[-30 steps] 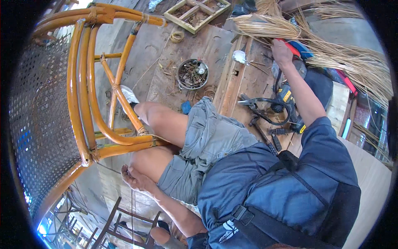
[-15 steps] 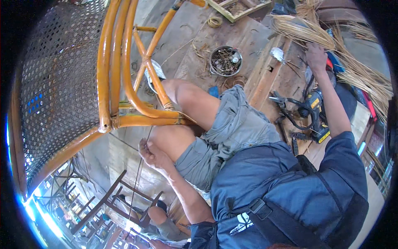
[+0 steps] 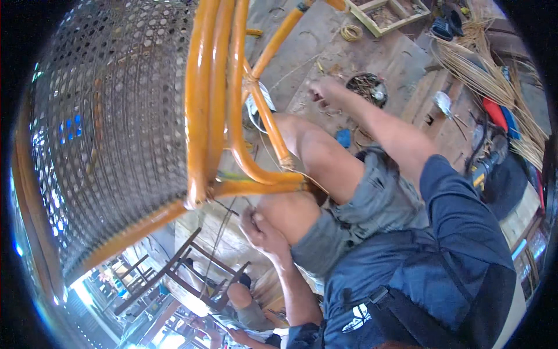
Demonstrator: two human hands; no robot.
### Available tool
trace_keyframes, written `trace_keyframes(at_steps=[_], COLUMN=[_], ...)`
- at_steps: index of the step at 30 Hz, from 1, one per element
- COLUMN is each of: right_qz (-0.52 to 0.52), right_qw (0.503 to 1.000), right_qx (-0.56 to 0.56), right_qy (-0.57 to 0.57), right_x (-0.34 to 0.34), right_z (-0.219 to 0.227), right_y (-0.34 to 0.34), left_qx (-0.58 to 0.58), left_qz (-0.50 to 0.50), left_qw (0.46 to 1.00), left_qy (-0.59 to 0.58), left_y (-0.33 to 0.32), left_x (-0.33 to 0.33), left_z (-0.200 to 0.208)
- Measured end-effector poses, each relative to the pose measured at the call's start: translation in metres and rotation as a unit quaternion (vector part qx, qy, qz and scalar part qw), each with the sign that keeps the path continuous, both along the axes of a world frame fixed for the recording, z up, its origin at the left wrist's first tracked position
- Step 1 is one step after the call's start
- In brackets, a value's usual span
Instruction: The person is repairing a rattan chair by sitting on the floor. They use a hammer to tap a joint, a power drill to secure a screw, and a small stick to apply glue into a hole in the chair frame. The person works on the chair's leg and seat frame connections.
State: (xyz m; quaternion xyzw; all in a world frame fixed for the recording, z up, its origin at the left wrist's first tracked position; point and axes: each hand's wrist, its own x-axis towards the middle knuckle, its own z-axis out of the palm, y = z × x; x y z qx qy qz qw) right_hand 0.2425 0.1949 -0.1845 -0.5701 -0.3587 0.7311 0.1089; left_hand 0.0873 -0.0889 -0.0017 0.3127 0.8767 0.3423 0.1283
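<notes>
A glossy orange-brown rattan chair frame [image 3: 200, 99] with a dark woven cane panel [image 3: 125, 110] stands tilted at my left, its joint near my knees. Close below that joint, my left hand [image 3: 264, 234] is closed, pinching a thin dark cane strand that runs back to the frame. My right hand [image 3: 326, 93] is raised beyond my knees, beside a round pot [image 3: 368, 87] of short sticks and scraps. Its fingers are curled and partly blurred; whatever they hold, if anything, cannot be made out. A pale thin strand binds the joint [image 3: 288, 166] near my knee.
Bundles of pale cane strips [image 3: 482, 67] lie at the right, near a black and yellow power tool [image 3: 479, 171]. A coil of cane [image 3: 351, 33] and a wooden frame [image 3: 386, 17] lie farther off. Behind my left arm are a dark chair frame [image 3: 168, 270] and another seated person [image 3: 241, 296].
My right hand has left the cane bundle at the right and swung left to beside the pot. The whole view has shifted, while my left hand stays below the chair joint.
</notes>
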Motion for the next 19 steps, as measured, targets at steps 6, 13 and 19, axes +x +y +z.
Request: trace_keyframes(at_steps=[6,13,19], right_qz=[-0.116,-0.371,-0.501], right_qw=[0.985,0.876,0.825], right_qx=[-0.123,-0.185,-0.104], right_qy=[-0.020,0.247,0.240], right_x=[-0.108,-0.138,-0.045], right_z=[-0.098,-0.140,-0.071], right_y=[0.032,0.065,0.086], left_qx=[0.006,-0.022,0.042], left_qz=[-0.019,-0.034,-0.054], left_qw=[1.000,0.999,0.993], left_qy=[-0.017,-0.037,0.098], left_y=[0.009,0.011,0.002], left_x=[0.006,0.003,0.002], left_z=[0.002,0.003,-0.003])
